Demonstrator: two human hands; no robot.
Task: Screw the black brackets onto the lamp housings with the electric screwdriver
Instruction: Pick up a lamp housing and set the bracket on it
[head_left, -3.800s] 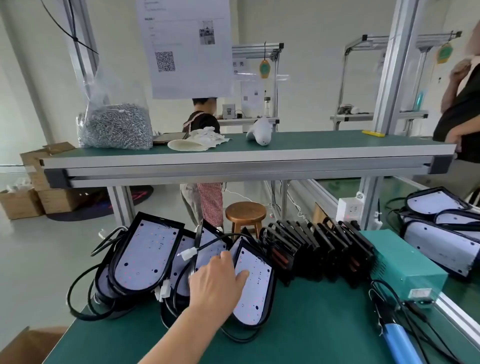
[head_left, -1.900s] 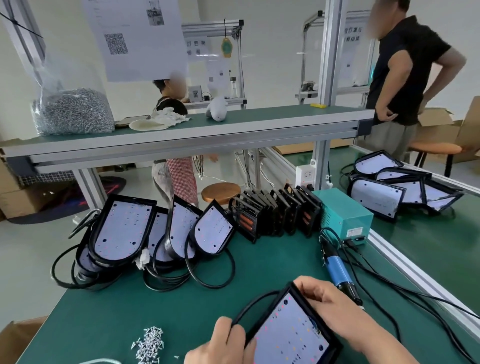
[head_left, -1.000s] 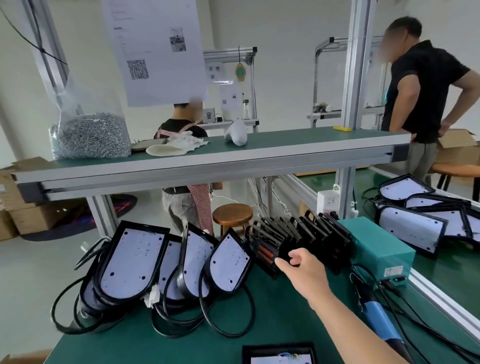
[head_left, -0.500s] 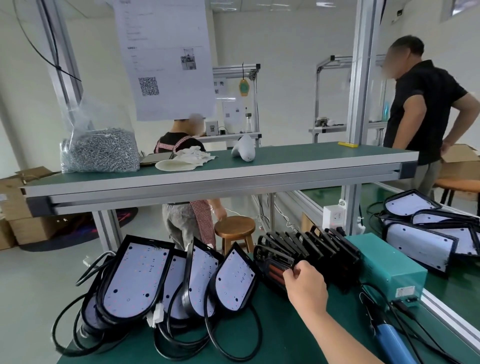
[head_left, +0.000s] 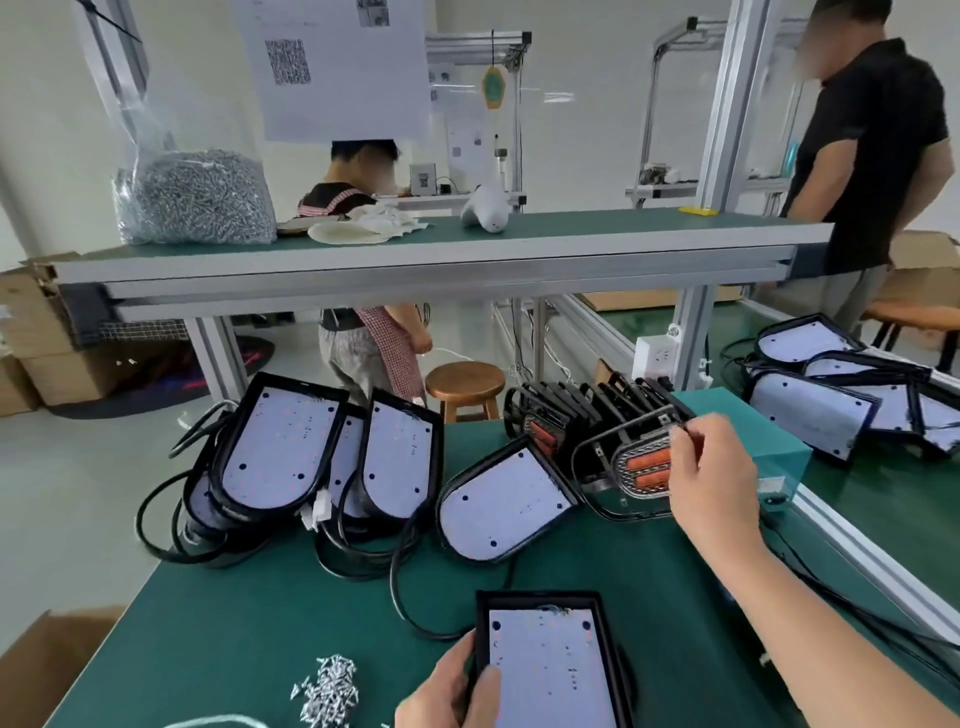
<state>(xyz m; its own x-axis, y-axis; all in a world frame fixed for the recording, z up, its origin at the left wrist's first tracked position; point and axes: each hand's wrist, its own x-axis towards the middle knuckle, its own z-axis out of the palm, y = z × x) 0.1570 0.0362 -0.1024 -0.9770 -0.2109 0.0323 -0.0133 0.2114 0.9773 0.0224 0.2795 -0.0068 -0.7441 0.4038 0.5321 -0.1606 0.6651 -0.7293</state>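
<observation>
A black lamp housing (head_left: 550, 670) with a white LED board lies face up at the table's near edge. My left hand (head_left: 457, 691) grips its left rim, thumb on the board. My right hand (head_left: 711, 473) holds a black bracket (head_left: 623, 467) with an orange insert, lifted out in front of a row of similar brackets (head_left: 571, 405). More lamp housings (head_left: 280, 452) with black cables lean together at the left. A small heap of loose screws (head_left: 327, 691) sits near my left hand. The electric screwdriver is hidden.
A teal power box (head_left: 769, 441) stands behind my right hand, cables trailing along the right edge. An upper shelf (head_left: 415, 260) carries a bag of screws (head_left: 192, 197). More housings (head_left: 831, 395) lie on the right bench. One person (head_left: 872, 156) stands at right, another (head_left: 363, 338) behind the shelf.
My right hand has pulled one bracket out of the row toward me. The view dropped, bringing my left hand and the near housing into view.
</observation>
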